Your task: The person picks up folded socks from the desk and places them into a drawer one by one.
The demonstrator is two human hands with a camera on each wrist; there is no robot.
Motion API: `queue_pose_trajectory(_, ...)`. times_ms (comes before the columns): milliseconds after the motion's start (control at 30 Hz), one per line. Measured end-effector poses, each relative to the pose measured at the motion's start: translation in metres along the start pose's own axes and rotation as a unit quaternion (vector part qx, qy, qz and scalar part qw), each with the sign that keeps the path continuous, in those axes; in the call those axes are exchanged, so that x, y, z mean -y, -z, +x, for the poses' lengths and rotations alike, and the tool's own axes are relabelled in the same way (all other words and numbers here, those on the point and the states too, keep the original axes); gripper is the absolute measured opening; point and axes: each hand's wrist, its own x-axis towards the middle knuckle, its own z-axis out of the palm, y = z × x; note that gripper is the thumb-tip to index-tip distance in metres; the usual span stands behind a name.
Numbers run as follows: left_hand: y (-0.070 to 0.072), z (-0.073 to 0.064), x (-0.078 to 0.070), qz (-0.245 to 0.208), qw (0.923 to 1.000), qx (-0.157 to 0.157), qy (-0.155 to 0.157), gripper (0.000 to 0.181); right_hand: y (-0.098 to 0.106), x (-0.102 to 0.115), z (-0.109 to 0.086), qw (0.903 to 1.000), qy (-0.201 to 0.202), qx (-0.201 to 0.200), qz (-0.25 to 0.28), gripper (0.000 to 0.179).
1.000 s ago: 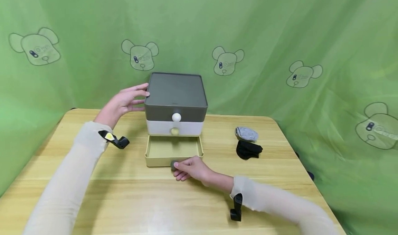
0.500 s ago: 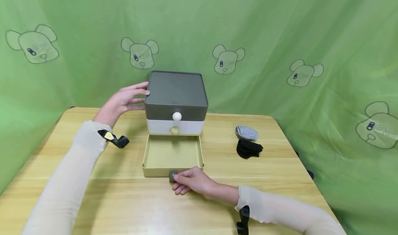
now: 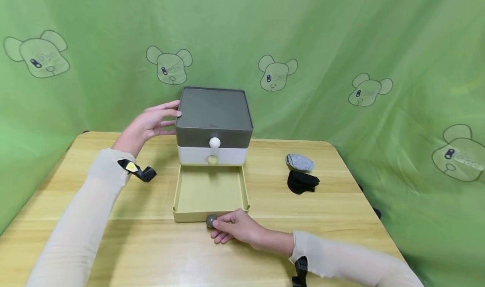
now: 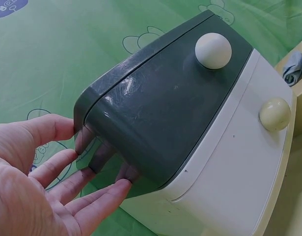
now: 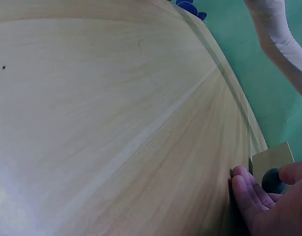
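Observation:
A small drawer cabinet stands on the table, its top tier dark grey, the middle one white. Its bottom yellow drawer is pulled far out and has nothing inside. My right hand pinches that drawer's round grey knob between thumb and fingers; in the right wrist view the dark knob shows beside the thumb. Against the cabinet's left side rests my left hand, fingers spread and straight. The left wrist view shows its fingertips at the dark grey tier, below the white knob.
To the right of the cabinet lie a folded grey cloth item and a black one on the wooden table. A green curtain with bear faces hangs behind the table and along its sides.
My right hand has drawn the yellow drawer further out toward me by its knob, slowing in the last half second. The left hand has stayed at the cabinet's side.

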Motion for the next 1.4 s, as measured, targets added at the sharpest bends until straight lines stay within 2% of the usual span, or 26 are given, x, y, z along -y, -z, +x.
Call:
queue_pose_trajectory(367, -0.002, -0.001, -0.002, -0.003, 1.0000, 0.004, 0.004, 0.068, 0.008, 0.000, 0.006, 0.9999, 0.013, -0.002, -0.009, 0.032)
queue_pose_trajectory(567, -0.006, 0.001, 0.005, -0.007, 1.0000, 0.003, 0.004, 0.067, 0.007, -0.004, 0.003, 1.0000, 0.005, -0.005, -0.005, 0.033)
queue_pose_trajectory(700, -0.006, 0.001, 0.004, -0.004, 1.0000, 0.003, 0.003, 0.068, 0.009, -0.002, 0.003, 0.9997, -0.007, 0.005, -0.021, 0.031)
queue_pose_trajectory(833, -0.004, 0.000, 0.001, 0.002, 1.0000, 0.004, 0.006, 0.068, 0.017, 0.009, 0.002, 0.9960, -0.035, 0.043, -0.070, 0.029)
queue_pose_trajectory(967, -0.003, -0.001, -0.002, -0.009, 0.9999, 0.003, 0.014, 0.069, 0.029, 0.029, -0.003, 0.9844, -0.049, 0.114, -0.125, 0.029)
queue_pose_trajectory(1033, -0.003, -0.001, -0.003, -0.014, 0.9997, 0.003, 0.018, 0.070, 0.039, 0.044, -0.006, 0.9780, -0.036, 0.139, -0.152, 0.030)
queue_pose_trajectory(1100, -0.003, -0.001, -0.004, -0.020, 0.9996, 0.003, 0.018, 0.070, 0.054, 0.061, -0.009, 0.9732, -0.011, 0.147, -0.177, 0.032)
queue_pose_trajectory(1167, -0.003, -0.001, -0.004, -0.013, 0.9998, 0.005, 0.017, 0.070, 0.074, 0.079, -0.013, 0.9704, 0.019, 0.132, -0.201, 0.034)
queue_pose_trajectory(1233, -0.003, -0.001, -0.004, -0.005, 0.9998, 0.005, 0.017, 0.069, 0.097, 0.095, -0.018, 0.9681, 0.049, 0.095, -0.226, 0.034)
queue_pose_trajectory(1300, -0.003, -0.001, -0.003, -0.004, 0.9998, 0.004, 0.019, 0.069, 0.123, 0.109, -0.022, 0.9667, 0.064, 0.048, -0.243, 0.034)
queue_pose_trajectory(1400, -0.004, 0.001, -0.003, -0.020, 0.9995, 0.002, 0.025, 0.069, 0.162, 0.117, -0.025, 0.9619, 0.063, -0.025, -0.265, 0.032)
